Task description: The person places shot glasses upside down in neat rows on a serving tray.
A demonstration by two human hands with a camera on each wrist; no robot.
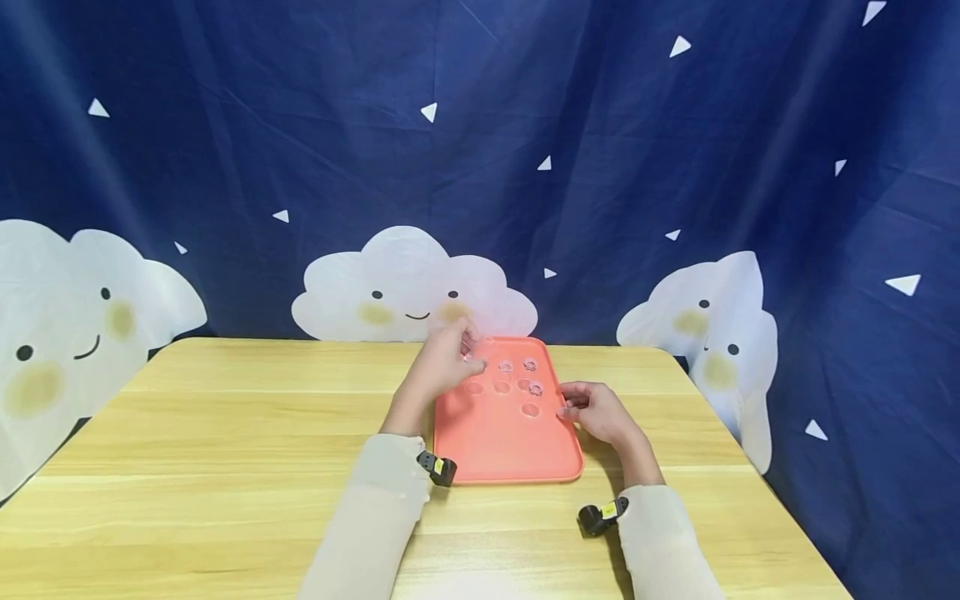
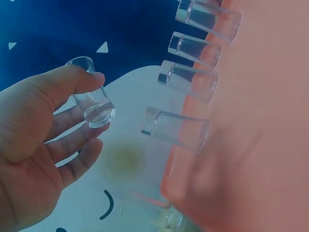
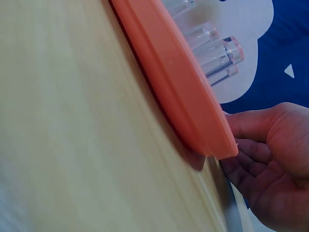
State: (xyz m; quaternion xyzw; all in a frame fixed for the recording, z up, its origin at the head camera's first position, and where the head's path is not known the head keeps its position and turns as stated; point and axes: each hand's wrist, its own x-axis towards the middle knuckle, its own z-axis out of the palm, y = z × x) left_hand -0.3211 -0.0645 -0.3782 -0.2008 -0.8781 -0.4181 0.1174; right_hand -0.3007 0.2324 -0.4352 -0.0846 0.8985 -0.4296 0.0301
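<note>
Between the thumb and fingers of my left hand [image 1: 444, 360] is a small clear shot glass [image 2: 94, 99], pinched by its side above the tray's far left part. Several similar shot glasses [image 2: 181, 129] stand upside down on the coral-pink tray [image 1: 510, 450], their thick bases away from its surface. In the right wrist view a few of these show beyond the tray's raised rim. At the right rim is my right hand [image 1: 600, 412], its fingers loosely bent and touching the tray's edge from outside. Whether any fingertips reach beneath the rim is hard to tell.
The tray lies on a light wooden table [image 1: 247, 450], near its far edge. Behind hangs a dark blue curtain [image 1: 360, 125] with white clouds and triangles. Each wrist wears a small black camera. A blurred clear object [image 2: 173, 217] shows by the tray's corner.
</note>
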